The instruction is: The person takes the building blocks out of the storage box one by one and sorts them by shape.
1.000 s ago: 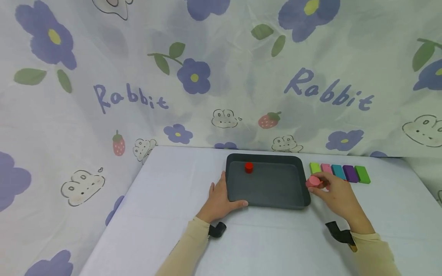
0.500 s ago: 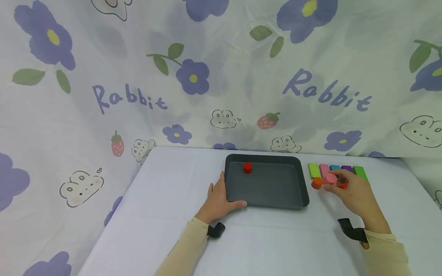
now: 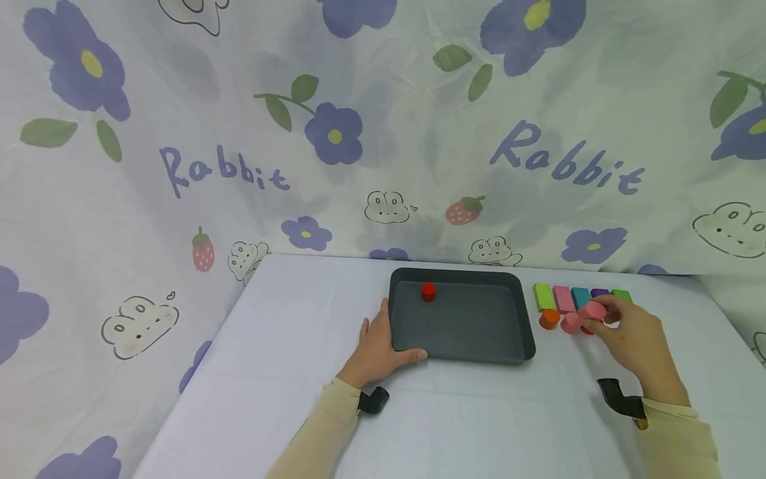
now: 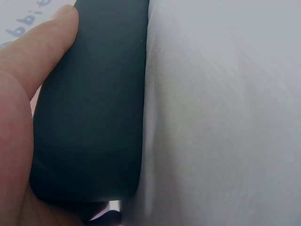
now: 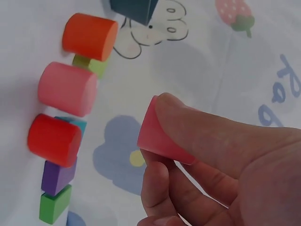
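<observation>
My right hand (image 3: 634,336) pinches a pink cylinder block (image 3: 592,310) between thumb and fingers, held up off the table. Below and left of it stand an orange cylinder (image 3: 549,319), another pink cylinder (image 3: 571,323) and a red cylinder (image 5: 55,140), partly hidden by the hand in the head view. At the near left corner of a dark grey tray (image 3: 461,352) rests my left hand (image 3: 376,349), fingers straight along its left side and thumb along the front wall. Inside the tray, a dark red cylinder (image 3: 428,292) stands toward the back left.
Behind the cylinders lies a row of flat blocks: lime (image 3: 544,297), pink (image 3: 564,299), teal (image 3: 580,297), purple (image 3: 600,293) and green (image 3: 622,295). A patterned curtain (image 3: 335,199) hangs behind the white table (image 3: 479,426).
My right hand has moved right, away from the tray's edge, carrying the pink cylinder. The orange and second pink cylinders have come into sight. My left hand stays on the tray.
</observation>
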The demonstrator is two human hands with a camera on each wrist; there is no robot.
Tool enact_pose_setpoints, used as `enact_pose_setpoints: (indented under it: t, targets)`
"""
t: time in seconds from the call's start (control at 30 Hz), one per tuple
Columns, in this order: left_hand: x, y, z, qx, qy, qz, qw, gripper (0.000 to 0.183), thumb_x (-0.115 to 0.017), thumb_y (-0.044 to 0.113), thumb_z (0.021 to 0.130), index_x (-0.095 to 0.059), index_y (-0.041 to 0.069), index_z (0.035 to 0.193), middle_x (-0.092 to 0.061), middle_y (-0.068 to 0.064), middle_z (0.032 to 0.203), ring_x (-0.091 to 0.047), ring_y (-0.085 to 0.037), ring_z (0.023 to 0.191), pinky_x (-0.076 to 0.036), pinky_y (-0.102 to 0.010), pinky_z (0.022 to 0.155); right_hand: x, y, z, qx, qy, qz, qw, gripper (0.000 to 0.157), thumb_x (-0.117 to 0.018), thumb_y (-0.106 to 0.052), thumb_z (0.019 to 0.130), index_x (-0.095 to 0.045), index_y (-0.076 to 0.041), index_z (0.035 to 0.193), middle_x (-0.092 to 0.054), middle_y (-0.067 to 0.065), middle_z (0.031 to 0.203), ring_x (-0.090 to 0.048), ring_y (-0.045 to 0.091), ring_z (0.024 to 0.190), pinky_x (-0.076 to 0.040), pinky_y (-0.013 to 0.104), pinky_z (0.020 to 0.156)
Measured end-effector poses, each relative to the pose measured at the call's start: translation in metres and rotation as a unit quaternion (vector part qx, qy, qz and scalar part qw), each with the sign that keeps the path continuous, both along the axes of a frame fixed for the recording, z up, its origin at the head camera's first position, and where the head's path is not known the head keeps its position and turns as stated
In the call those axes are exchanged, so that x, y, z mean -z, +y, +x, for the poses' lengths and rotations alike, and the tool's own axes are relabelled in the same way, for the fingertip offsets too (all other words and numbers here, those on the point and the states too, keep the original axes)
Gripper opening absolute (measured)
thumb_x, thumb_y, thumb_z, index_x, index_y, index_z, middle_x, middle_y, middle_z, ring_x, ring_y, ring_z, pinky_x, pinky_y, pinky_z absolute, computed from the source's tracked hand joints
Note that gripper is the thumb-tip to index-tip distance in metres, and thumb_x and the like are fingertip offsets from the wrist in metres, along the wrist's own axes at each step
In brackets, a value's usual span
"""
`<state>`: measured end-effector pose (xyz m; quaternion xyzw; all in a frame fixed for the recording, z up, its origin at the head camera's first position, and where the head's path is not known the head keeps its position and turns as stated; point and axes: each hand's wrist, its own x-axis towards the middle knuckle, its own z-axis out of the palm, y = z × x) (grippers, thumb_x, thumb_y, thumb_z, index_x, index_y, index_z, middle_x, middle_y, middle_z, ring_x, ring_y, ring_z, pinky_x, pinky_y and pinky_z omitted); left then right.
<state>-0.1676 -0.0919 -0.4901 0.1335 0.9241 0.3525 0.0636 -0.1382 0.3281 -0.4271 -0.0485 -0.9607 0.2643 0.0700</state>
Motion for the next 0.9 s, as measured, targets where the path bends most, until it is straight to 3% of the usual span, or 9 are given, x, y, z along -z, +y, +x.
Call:
enact_pose_setpoints:
  t: [0.3,0.9]
  targets:
    - [0.001,-0.001,0.0,0.0,0.0,0.003,1.0,0.129,-0.077,0.063,0.079,0.001,0.0,0.16,-0.012,-0.016,0.167,-0.016,-0.029,0.153,0.003,-0.053,0.122,0.01,0.013,-0.004,0.023,0.001,-0.001,1.0,0.051,-0.073,-0.015,0.092,-0.052,0.011,0.129,-0.058,0.034,0.11,-0.052,0.047,0.097,-0.052,0.047,0.068]
    - [0.002,0.0,0.0,0.0,0.001,0.008,1.0,0.129,-0.077,0.063,0.078,0.0,0.0,0.16,-0.013,-0.016,0.167,-0.016,-0.029,0.153,0.003,-0.054,0.122,0.025,0.029,-0.009,0.063,0.013,0.0,0.998,0.05,-0.068,-0.01,0.092,-0.048,0.016,0.131,-0.057,0.036,0.107,-0.052,0.047,0.091,-0.045,0.038,0.06]
